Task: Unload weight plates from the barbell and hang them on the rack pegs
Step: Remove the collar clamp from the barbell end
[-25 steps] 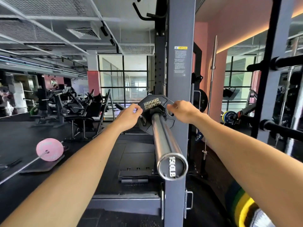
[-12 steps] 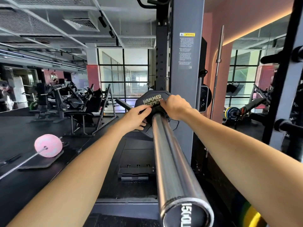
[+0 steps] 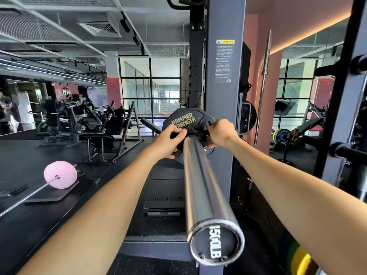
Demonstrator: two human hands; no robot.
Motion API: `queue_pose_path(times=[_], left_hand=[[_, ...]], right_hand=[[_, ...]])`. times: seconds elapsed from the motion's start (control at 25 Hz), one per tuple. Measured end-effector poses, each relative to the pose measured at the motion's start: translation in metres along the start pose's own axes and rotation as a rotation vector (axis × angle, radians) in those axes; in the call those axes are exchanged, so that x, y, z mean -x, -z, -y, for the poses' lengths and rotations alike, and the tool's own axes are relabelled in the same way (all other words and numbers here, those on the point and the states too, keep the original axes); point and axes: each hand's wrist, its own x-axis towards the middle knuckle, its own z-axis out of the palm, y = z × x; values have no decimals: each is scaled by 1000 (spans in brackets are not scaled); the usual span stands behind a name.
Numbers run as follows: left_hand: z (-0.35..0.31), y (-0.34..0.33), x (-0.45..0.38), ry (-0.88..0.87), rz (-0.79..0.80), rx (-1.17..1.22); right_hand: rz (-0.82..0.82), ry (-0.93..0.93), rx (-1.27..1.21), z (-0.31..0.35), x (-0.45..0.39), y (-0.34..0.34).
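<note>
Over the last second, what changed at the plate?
Both hands closed in from the plate's edges to its hub: the left hand now grips beside the bar, and the right hand curls around the black collar on the sleeve. The plate is still on the bar. The pink plate on the floor has not moved.

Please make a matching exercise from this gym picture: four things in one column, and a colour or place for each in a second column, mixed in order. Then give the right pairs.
Things:
1. black plate
2. round plate on the floor
3. warning sticker
4. barbell end cap

Descriptions:
A. pink
B. on the grey rack post
C. nearest the camera, marked 1500LB
D. gripped by both hands

Pairs: 1-D, 2-A, 3-B, 4-C
</note>
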Motion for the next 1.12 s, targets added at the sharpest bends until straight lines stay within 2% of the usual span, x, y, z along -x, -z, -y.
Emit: queue_pose_path(times=[0.32,0.6,0.72,0.92,1.12], left_hand=[[-17,1,47,-63,-33,4],[-37,5,103,-116,-34,-26],[-48,7,131,-97,-3,41],[-60,9,172,-79,62,119],[-81,6,221,-74,44,204]], right_hand=[[100,-27,140,-6,59,13],[56,-15,121,4,120,31],[77,-34,91,11,146,42],[113,44,201,15,185,59],[141,118,211,21,223,77]])
